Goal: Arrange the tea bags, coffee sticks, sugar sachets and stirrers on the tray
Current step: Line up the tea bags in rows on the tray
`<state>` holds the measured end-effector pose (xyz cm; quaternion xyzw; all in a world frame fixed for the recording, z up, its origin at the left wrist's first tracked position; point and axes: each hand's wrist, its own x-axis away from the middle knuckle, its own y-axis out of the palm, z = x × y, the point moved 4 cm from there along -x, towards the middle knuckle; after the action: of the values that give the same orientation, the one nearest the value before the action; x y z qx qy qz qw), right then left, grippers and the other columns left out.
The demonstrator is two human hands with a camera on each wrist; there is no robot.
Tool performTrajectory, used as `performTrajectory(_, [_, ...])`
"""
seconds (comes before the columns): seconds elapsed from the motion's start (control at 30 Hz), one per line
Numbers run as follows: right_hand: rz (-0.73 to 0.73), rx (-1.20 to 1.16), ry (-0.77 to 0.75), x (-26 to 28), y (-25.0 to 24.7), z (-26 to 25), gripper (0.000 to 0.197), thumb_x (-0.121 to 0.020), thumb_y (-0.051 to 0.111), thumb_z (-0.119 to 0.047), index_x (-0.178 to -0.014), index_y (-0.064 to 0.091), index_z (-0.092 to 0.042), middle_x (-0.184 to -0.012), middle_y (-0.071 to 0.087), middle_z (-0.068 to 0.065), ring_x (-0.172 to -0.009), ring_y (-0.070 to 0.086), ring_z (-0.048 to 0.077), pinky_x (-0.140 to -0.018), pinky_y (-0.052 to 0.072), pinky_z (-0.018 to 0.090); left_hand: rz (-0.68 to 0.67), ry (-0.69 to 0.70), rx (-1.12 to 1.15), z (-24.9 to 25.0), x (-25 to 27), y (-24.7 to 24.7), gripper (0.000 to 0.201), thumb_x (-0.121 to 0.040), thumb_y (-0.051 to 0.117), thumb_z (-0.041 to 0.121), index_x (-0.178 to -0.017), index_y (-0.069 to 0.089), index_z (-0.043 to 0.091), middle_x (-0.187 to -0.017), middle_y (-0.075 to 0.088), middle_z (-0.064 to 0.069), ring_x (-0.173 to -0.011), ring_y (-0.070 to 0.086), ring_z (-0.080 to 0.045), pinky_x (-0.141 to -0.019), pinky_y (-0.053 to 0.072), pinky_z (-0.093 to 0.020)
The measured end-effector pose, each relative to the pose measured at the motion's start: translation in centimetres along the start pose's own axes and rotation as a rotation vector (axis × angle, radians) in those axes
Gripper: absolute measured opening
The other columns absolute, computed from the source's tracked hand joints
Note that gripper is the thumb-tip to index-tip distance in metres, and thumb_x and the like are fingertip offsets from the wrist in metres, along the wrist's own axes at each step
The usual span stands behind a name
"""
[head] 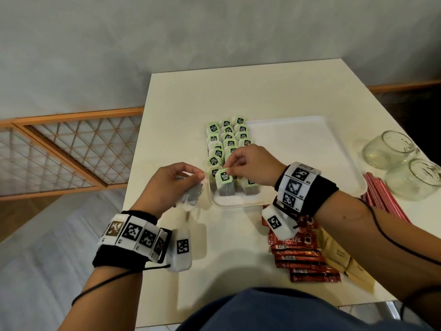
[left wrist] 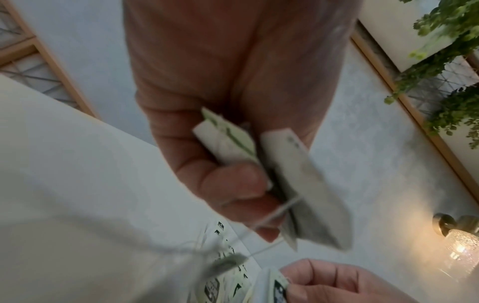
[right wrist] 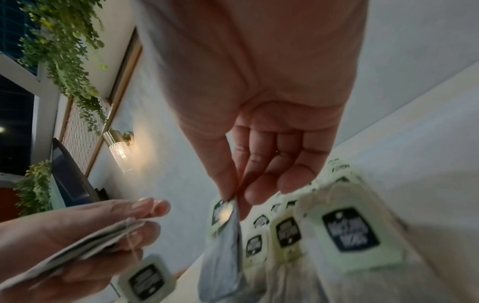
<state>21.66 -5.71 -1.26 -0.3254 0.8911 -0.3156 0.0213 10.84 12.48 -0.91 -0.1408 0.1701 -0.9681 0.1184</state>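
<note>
Tray (head: 343, 163) mid-table (head: 191, 96); tea bags (head: 226, 139) in rows on its left part. Jars (head: 403, 163) right of tray; stirrers (head: 381, 199) before jars. Coffee sticks (head: 303, 261) before tray, sachets (head: 346, 263) just right of them.

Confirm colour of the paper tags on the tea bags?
Pale green tags with a dark printed logo; clearest in the head view.

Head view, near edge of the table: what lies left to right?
Left hand holding spare tea bags → tea bag pinched by right hand over tray → coffee sticks → sugar sachets → red stirrers → glass jars.
</note>
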Motion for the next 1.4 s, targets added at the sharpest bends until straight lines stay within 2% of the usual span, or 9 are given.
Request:
performTrajectory(0.17, [-0.057,0.091,0.046,-0.7,2.6,0.6,0.009,-0.077,0.078,-0.016,-0.076,0.071,-0.021,-0.071,0.070,-0.005,-0.067,0.068,0.011,-0.070,0.055,0.025,-0.018,-0.035,-0.002,-0.5,0.0,0.3,0.009,-0.084,0.073,0.033,-0.086,0.073,0.024,-0.069,0.072,0.003,-0.058,0.062,-0.006,-0.048,0.039,-0.022])
performTrajectory(0.37, [0.042,0.180,0.026,-1.1,2.4,0.8,0.006,-0.077,0.077,-0.022,-0.076,0.071,-0.023,-0.074,0.066,-0.011,-0.076,0.064,0.010,-0.074,0.052,0.029,-0.034,-0.049,0.006,-0.8,-0.2,0.8,0.010,-0.086,0.071,0.034,-0.087,0.073,0.023,-0.060,0.066,0.008,-0.047,0.050,-0.006,-0.039,0.036,-0.019])
performTrajectory(0.53, [0.074,0.019,-0.061,0.1,1.4,0.0,0.013,-0.081,0.072,-0.009,-0.093,0.072,-0.012,-0.081,0.065,-0.005,-0.075,0.059,0.008,-0.063,0.040,0.005,-0.074,-0.066,0.110,-0.6,-0.3,1.6,0.015,-0.092,0.064,0.032,-0.095,0.072,0.020,-0.074,0.067,-0.002,-0.062,0.056,-0.017,-0.047,0.040,-0.021])
performTrajectory(0.67, [-0.025,-0.160,0.012,2.1,1.1,-0.5,0.017,-0.082,0.074,-0.026,-0.078,0.072,-0.009,-0.071,0.070,0.002,-0.060,0.060,0.012,-0.064,0.051,0.025,-0.066,-0.058,0.193,0.0,-0.5,3.1,0.017,-0.094,0.060,0.032,-0.103,0.069,0.020,-0.081,0.067,-0.004,-0.063,0.060,-0.014,-0.051,0.045,-0.023])
performTrajectory(0.77, [-0.119,-0.127,0.032,3.3,1.6,-0.5,0.037,-0.078,0.076,-0.041,-0.069,0.069,-0.006,-0.059,0.066,0.001,-0.050,0.056,0.008,-0.058,0.047,0.022,-0.046,-0.048,0.288,0.2,-0.5,4.4,0.016,-0.097,0.057,0.027,-0.112,0.063,0.024,-0.091,0.065,-0.010,-0.073,0.064,-0.019,-0.064,0.058,-0.036])
performTrajectory(0.87, [-0.087,-0.065,0.030,3.9,1.4,-0.1,0.032,-0.074,0.080,-0.038,-0.068,0.069,-0.009,-0.058,0.066,-0.001,-0.050,0.058,0.008,-0.060,0.047,0.023,-0.082,-0.074,0.361,0.4,-0.2,5.8,0.024,-0.099,0.054,0.022,-0.123,0.057,0.026,-0.098,0.062,-0.013,-0.083,0.065,-0.024,-0.078,0.059,-0.047])
performTrajectory(1.03, [-0.163,-0.207,0.076,4.6,0.8,0.5,0.022,-0.080,0.077,-0.024,-0.072,0.067,-0.006,-0.060,0.065,-0.002,-0.056,0.057,0.011,-0.053,0.042,0.017,-0.126,-0.170,0.558,0.7,0.3,6.8,0.015,-0.097,0.056,0.021,-0.106,0.066,0.015,-0.092,0.064,-0.008,-0.066,0.066,-0.017,-0.052,0.055,-0.028])
performTrajectory(1.2, [-0.213,-0.399,0.099,5.3,-0.2,0.5,0.027,-0.086,0.064,-0.004,-0.062,0.057,-0.014,-0.064,0.061,0.003,-0.064,0.059,0.015,-0.058,0.044,0.023,-0.034,-0.190,0.555,0.3,0.3,6.0,0.007,-0.095,0.060,0.019,-0.092,0.065,0.014,-0.069,0.064,-0.001,-0.045,0.054,-0.009,-0.041,0.043,-0.017])
performTrajectory(1.4, [-0.118,-0.621,0.176,5.3,-1.3,1.3,0.006,-0.091,0.056,-0.004,-0.085,0.056,-0.004,-0.078,0.062,0.018,-0.066,0.059,0.023,-0.056,0.045,0.023,0.036,0.130,0.161,1.3,0.7,3.8,0.009,-0.080,0.078,0.012,-0.081,0.069,0.009,-0.060,0.063,0.011,-0.046,0.050,-0.009,-0.040,0.040,-0.019])
